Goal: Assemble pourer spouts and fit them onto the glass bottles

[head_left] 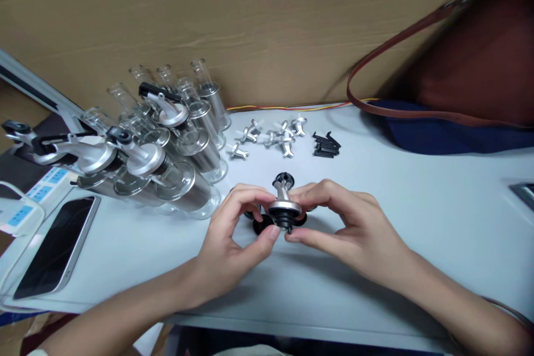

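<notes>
Grasping 1 stopper (pixel 285 206) between left hand (pixel 221 242) and right hand (pixel 359 228). Seemingly done with 4 lever-topped stoppers (pixel 144 159) at 10 o'clock, not with silver tops (pixel 287 143) at 12, black levers (pixel 326 150) at 1.

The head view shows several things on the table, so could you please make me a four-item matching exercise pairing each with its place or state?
Things
1. silver-and-black bottle stopper
2. smartphone
3. slim black lever-like parts
4. red and yellow wires

Places or states
A. gathered in a small pile
B. running along the foot of the cardboard
C. held between left hand and right hand
D. screen dark, near the power strip

Pairs: 1-C, 2-D, 3-A, 4-B
</notes>
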A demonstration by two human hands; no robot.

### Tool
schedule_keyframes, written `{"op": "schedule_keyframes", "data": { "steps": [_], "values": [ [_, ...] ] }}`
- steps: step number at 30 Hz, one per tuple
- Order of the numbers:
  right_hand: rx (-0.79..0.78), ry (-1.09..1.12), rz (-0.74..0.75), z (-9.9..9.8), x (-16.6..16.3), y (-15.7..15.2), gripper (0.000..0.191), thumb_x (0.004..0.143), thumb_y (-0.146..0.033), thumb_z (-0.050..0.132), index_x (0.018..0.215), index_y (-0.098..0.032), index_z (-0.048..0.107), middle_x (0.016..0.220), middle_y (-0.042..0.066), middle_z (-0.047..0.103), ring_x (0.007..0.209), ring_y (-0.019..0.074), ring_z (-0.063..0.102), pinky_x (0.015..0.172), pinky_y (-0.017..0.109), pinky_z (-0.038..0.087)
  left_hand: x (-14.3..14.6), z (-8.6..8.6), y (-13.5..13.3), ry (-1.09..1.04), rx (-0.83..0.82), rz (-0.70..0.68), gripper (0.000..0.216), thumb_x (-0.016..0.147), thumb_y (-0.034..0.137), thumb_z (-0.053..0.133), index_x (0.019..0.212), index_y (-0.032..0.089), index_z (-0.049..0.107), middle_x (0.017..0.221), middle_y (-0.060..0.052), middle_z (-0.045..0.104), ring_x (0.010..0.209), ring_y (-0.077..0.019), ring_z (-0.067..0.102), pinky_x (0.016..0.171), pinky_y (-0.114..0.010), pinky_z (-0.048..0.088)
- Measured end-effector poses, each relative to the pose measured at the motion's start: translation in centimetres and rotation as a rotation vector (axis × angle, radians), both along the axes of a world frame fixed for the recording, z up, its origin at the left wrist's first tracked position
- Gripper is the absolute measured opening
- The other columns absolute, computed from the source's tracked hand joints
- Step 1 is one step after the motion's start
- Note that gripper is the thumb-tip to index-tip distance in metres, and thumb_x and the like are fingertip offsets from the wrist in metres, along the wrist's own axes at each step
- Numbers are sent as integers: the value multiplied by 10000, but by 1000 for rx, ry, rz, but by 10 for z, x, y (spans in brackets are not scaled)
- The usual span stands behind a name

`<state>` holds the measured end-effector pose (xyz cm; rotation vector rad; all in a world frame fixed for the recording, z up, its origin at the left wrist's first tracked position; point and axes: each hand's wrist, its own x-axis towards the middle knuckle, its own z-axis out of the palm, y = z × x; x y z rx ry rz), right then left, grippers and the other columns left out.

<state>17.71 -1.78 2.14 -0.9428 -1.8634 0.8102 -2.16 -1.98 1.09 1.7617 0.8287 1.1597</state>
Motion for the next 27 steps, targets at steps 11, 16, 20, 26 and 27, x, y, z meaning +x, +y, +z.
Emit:
{"op": "schedule_keyframes", "data": {
  "steps": [11,16,20,26,27],
  "values": [
    [188,-49,3,4,-2,0,220,755,-117,648,930,-233,581,914,60,713,801,197,697,665,288,588,3,0,1,-36,-26,-22,311,808,209,742,1080,259,598,1051,-35,570,967,-134,594,803,-215,544],
    [189,-46,0,3,-1,-2,225,762,-115,665,921,-252,586,927,58,735,819,212,719,710,316,601,2,-5,2,-14,29,10,316,769,254,786,1016,257,589,1012,-14,596,983,-133,595,870,-230,497],
    [194,-58,5,4,1,-1,218,767,-122,686,889,-245,554,936,59,743,812,190,720,714,286,596,1,-8,5,11,103,-5,272,813,244,744,1035,254,587,995,-24,627,980,-146,601,863,-248,486],
    [303,-120,15,1,2,4,146,836,-122,650,909,-218,567,884,59,733,797,170,699,703,295,560,0,-4,7,71,142,-35,291,844,241,705,1123,241,620,1021,-57,629,932,-150,607,822,-250,515],
    [339,-150,30,0,2,5,128,856,-111,621,916,-213,575,874,61,731,794,171,694,692,300,550,0,-3,7,81,151,-35,281,842,245,706,1114,238,632,1009,-59,628,931,-155,612,825,-259,523]
  ]
}}
